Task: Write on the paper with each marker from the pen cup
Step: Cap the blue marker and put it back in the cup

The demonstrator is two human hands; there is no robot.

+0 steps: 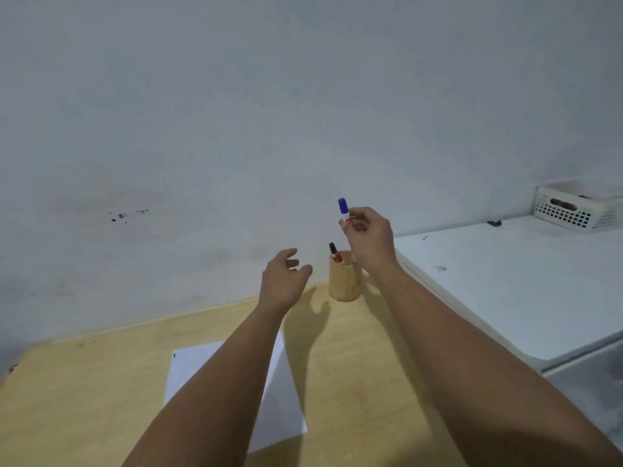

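Head view: right hand [369,235] is raised above the pen cup [344,276], its grip clamped on a blue-capped marker [343,206] held near upright, cap pointing up. Left hand [285,276] hovers beside the cup, fingers apart, holding nothing. A black-capped marker [333,249] leans left in the cup. Paper [188,369] lies flat on the counter [84,399].

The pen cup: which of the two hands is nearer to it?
Right. The right hand is just above the pen cup, holding a blue-capped marker; the left hand is open beside it.
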